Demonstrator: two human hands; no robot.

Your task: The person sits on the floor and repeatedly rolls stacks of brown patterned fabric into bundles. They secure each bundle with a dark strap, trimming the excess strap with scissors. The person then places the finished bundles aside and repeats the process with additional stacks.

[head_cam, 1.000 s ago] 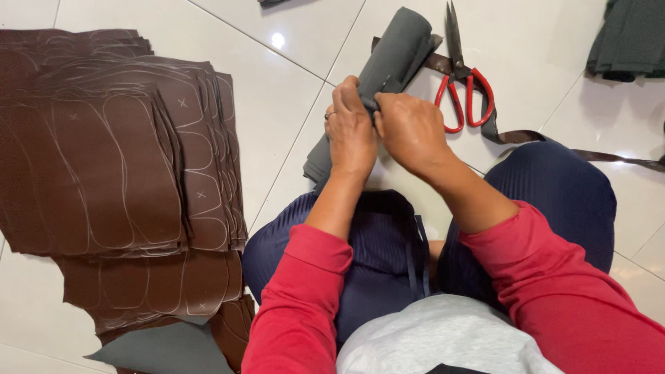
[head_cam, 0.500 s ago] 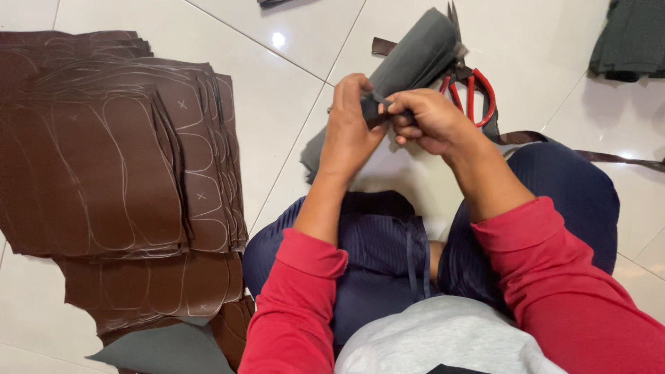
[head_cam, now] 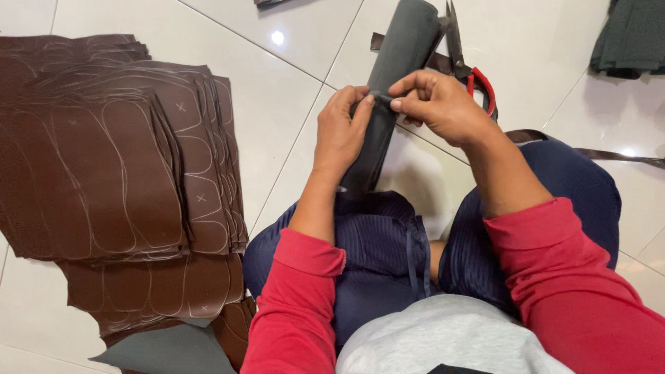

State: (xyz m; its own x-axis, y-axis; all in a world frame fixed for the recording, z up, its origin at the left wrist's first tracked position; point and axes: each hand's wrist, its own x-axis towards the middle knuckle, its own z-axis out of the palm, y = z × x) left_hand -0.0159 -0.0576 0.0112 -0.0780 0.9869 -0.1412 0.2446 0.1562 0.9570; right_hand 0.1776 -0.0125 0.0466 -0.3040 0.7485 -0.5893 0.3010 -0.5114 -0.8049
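Holding a roll of dark grey sheet material upright between the knees, the person works it with both hands above a white tiled floor. Left hand: fingers wrapped around the left side of the roll at mid-height, thumb pressed to the front near the seam, clenched on the roll. Right hand: thumb and forefinger pinched together on a small edge or thread at the front of the roll, just beside the left thumb; the other fingers are curled loosely. What exactly is pinched is too small to tell.

The roll leans slightly to the right, its lower end down by the lap, its upper end reaching the top of the view. Both arms wear red sleeves; the legs are in dark blue trousers.

Red-handled scissors lie on the floor just behind the roll and the right hand, blades pointing away, partly hidden. A dark strap runs along the floor to the right of the knee. A fanned stack of brown leather sheets, marked with pale outlines and small crosses, lies well apart on the left. Folded dark cloth sits at the top right corner.
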